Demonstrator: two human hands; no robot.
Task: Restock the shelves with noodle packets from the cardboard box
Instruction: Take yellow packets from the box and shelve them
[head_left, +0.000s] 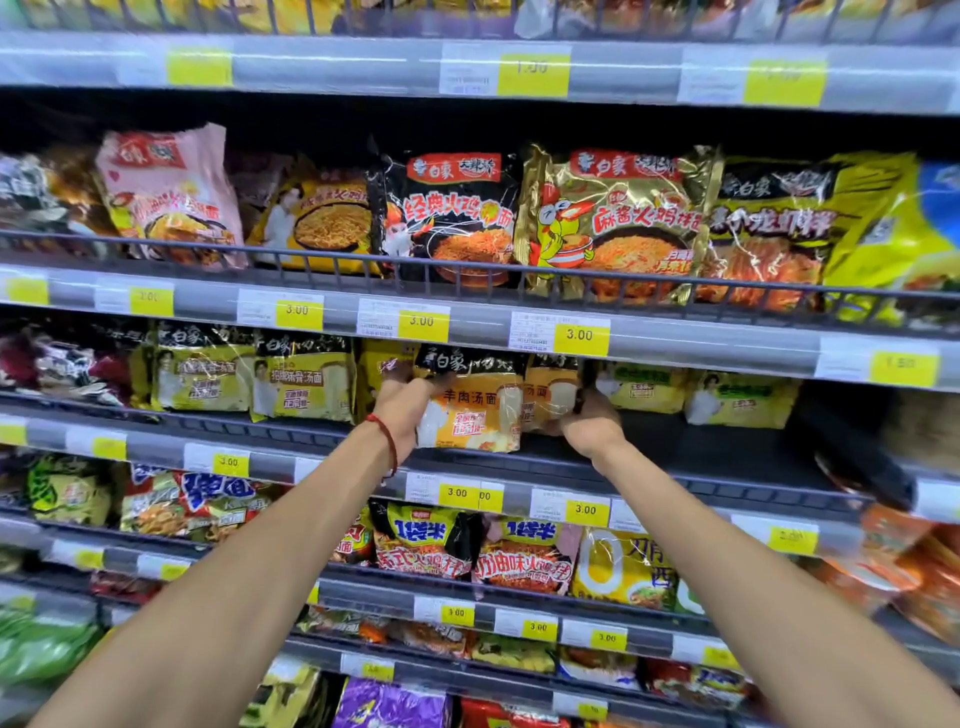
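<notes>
Both my arms reach up to the middle shelf (649, 457). My left hand (402, 408), with a red string on its wrist, grips the left side of an orange and black noodle packet (475, 410) standing upright on that shelf. My right hand (589, 421) holds a second similar packet (550, 389) just behind and to the right of the first one. The cardboard box is out of view.
Yellow noodle packets (304, 382) stand left of my hands and more (740, 400) to the right, with a bare stretch of shelf (727, 452) in front of them. The shelf above (467, 322) has a wire rail and large packets. Lower shelves (519, 566) are stocked.
</notes>
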